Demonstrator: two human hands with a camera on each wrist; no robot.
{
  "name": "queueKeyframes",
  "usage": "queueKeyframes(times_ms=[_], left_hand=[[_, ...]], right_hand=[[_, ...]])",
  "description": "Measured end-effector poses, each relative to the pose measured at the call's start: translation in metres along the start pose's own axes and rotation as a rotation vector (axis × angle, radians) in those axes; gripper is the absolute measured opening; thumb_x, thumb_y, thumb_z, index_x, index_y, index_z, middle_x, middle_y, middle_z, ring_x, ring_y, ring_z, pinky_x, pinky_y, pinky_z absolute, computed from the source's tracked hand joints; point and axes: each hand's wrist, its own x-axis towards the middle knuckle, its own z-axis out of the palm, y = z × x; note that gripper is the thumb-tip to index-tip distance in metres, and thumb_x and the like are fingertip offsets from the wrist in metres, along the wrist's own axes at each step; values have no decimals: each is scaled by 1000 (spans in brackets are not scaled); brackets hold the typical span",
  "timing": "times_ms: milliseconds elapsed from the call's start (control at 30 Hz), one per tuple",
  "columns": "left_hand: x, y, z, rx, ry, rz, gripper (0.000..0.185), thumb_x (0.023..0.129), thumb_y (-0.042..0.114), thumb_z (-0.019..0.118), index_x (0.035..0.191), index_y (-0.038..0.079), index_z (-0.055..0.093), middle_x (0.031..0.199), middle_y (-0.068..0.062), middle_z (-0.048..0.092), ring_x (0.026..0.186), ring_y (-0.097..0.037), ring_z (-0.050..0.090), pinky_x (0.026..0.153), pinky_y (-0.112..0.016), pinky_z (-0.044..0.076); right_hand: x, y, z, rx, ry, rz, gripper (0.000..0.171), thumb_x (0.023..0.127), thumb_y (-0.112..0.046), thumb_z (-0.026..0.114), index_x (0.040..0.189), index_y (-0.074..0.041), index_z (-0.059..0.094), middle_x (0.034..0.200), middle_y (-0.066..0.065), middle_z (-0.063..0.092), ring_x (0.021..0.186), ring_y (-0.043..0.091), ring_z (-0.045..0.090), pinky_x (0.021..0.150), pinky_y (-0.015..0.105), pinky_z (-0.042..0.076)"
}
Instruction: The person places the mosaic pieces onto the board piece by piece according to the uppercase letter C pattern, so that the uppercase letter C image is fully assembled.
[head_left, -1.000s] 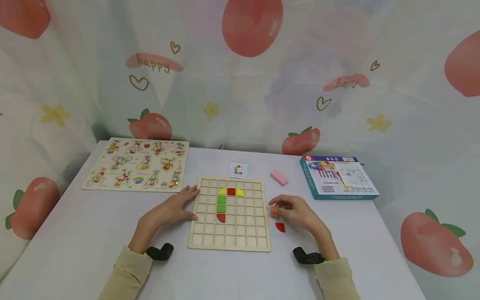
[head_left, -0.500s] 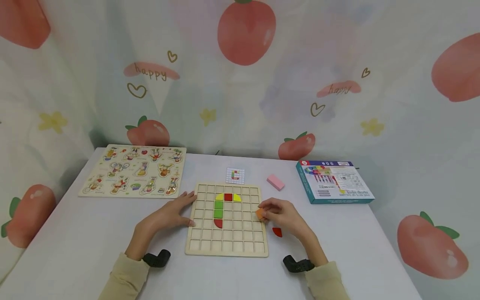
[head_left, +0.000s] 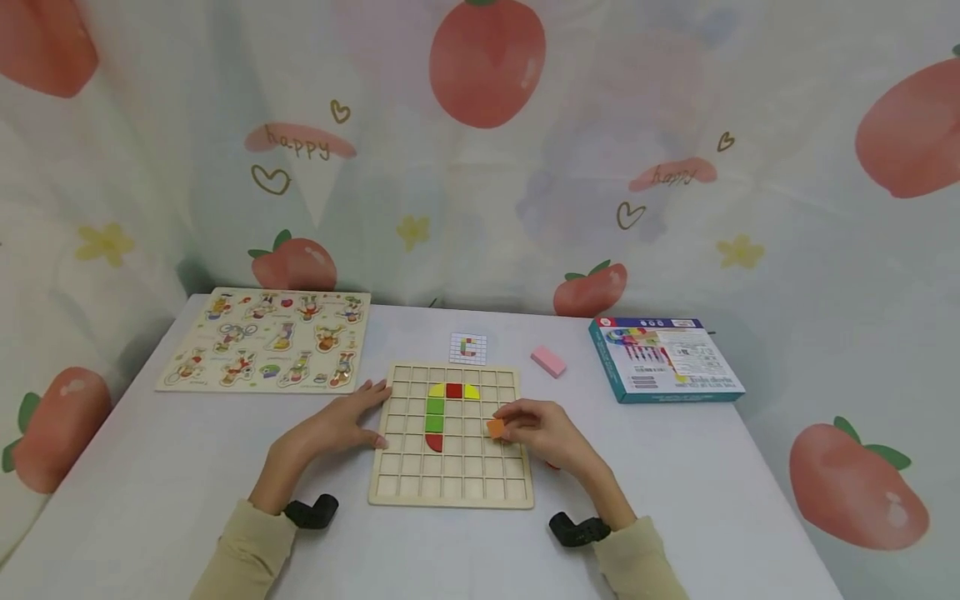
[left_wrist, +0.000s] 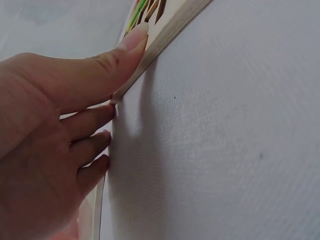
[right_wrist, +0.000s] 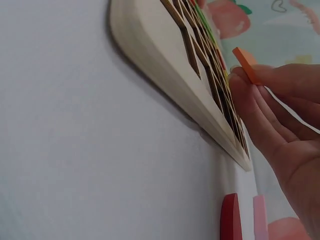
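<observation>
A wooden grid board [head_left: 452,502] lies at the middle of the table, holding red, green and yellow tiles in a hook shape. My left hand [head_left: 337,428] touches its left edge; in the left wrist view the thumb [left_wrist: 115,59] rests on the rim and the fingers lie along the side. Over the board's right columns, my right hand [head_left: 546,431] pinches an orange square tile [head_left: 496,428] between thumb and fingertips. The right wrist view shows this tile [right_wrist: 245,65] held tilted above the board. A red quarter-round piece [right_wrist: 230,218] lies right of the board, mostly hidden by the hand in the head view.
Behind the board lies a small pattern card [head_left: 468,348], with a pink block [head_left: 548,361] to its right. A teal-edged box [head_left: 666,362] stands at back right. A wooden picture puzzle [head_left: 255,377] lies at back left. A printed cloth hangs behind the table.
My right hand has picked up the orange tile from beside the board and carried it left over the right columns. The left hand stays at the board's edge. The head view has shifted slightly.
</observation>
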Motion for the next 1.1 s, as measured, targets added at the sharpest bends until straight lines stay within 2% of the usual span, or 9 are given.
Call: queueKeyframes(times_ms=[233,467,667,1100], left_hand=[[-2,-1,0,-11,0,-9,89,84,23,85,158,4,38,169,-16,27,159,-40,14,126,-61,19],[-1,-2,2,-16,-6,-1,89,85,23,84,158,3,38,169,-16,26,159,-40,14,126,-62,19],[1,-3,2,-9,-5,-3,89,85,23,84,159,4,37,170,-14,25,159,-38,13,126,-60,18],[1,-3,1,-23,-3,1,90,84,23,85,159,4,38,170,-15,26,159,-39,13,126,-61,18]], right_hand=[[4,-2,10,-14,-14,-2,22,96,-6,70,118,-6,72,110,8,74,94,18,70,83,20,58],[6,-5,17,7,-43,4,28,94,-12,74,121,-6,72,112,8,74,96,19,69,86,18,57],[8,-12,22,-34,-61,-43,30,94,-8,73,123,-3,73,113,10,74,95,17,69,83,16,56],[15,-22,40,-130,-49,-40,26,88,-13,82,113,-9,78,90,-2,70,81,14,62,71,17,53]])
